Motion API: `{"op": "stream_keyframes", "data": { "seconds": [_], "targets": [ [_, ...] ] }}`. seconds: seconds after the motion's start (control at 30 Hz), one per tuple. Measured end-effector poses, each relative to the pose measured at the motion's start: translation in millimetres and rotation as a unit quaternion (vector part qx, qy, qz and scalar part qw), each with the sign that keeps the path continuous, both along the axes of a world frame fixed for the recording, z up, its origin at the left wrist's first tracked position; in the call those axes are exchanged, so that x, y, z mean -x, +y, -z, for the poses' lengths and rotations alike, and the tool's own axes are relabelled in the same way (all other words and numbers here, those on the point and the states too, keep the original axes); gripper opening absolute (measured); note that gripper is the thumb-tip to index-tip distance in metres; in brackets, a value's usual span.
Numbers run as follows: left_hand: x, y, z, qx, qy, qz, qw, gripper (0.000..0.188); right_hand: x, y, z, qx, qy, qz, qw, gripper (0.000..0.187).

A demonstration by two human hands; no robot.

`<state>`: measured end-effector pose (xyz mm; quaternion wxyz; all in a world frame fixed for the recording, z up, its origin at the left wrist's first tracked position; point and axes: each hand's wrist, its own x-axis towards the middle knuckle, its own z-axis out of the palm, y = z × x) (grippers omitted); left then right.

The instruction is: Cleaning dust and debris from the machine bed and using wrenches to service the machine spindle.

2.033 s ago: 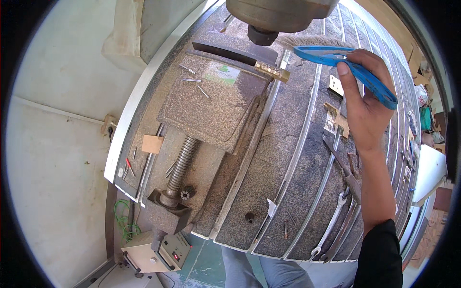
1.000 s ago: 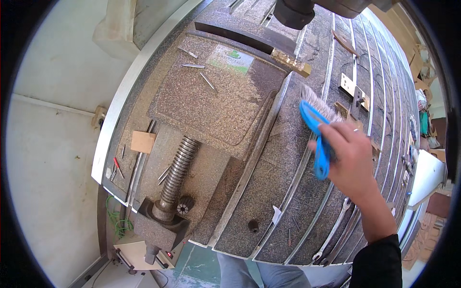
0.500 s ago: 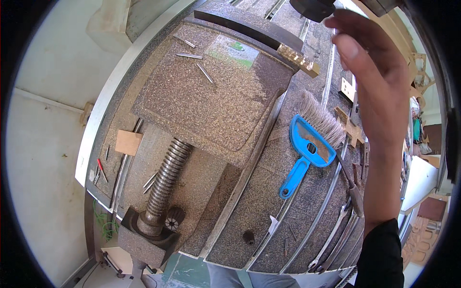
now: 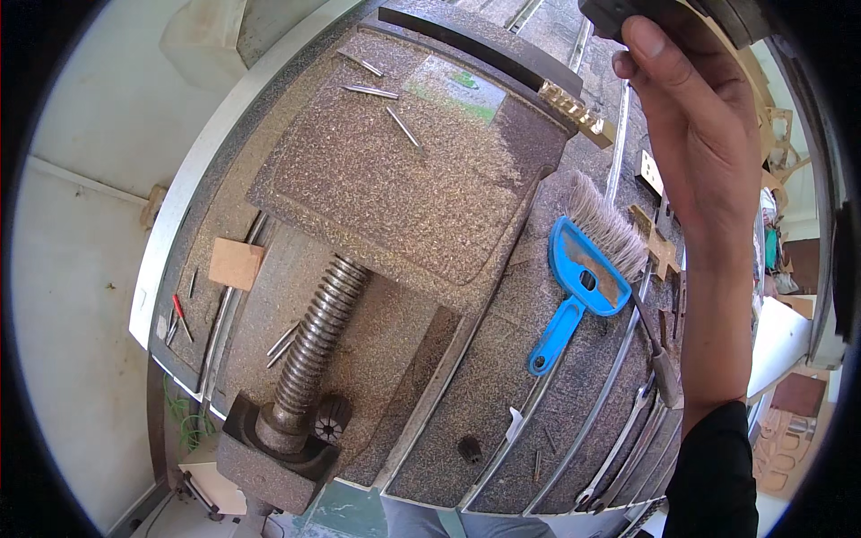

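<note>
Head view, and up at the top right goes the right hand (image 4: 704,134), palm in sight, thumb raised and fingers bent by a dark machine part (image 4: 605,16). Thumb and part overlap here; whether the fingers pinch it, I can't tell. The left hand is out of view, so its state can't be told.

Below the wrist, to its left, lies the blue brush (image 4: 574,269), down on the dusty surface (image 4: 489,359), pale bristles pointing up and right, handle slanting down and left. Just right of the bristles, a brown cross-shaped piece (image 4: 662,254). Farther down, a wrench (image 4: 619,448) lies at a slant.

Over to the left, the big vise (image 4: 395,197) is coated in chips, three small metal rods (image 4: 403,127) scattered on top. Its thick screw (image 4: 323,332) runs down below, a wooden square (image 4: 237,263) off to its left.
</note>
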<state>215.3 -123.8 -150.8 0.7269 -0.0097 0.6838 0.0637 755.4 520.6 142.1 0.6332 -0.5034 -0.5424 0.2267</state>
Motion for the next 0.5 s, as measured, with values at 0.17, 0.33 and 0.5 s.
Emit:
{"op": "stream_keyframes", "data": {
  "seconds": [0.17, 0.33, 0.5],
  "targets": [
    [0, 0, 2, 0.0, -0.002, 0.001, 1.0, 0.029, 5, 0, -5, 0.01, -0.015, 0.008, 1.0, 0.04],
    [-1, -3, 3, 0.001, -0.001, -0.002, 1.0, 0.028, -13, 0, 1, -0.009, -0.019, -0.048, 0.999, 0.039],
    [-3, -3, 6, 0.002, -0.003, -0.002, 1.0, 0.028, -18, -3, 4, -0.033, -0.053, -0.072, 0.995, 0.039]
  ]
}}
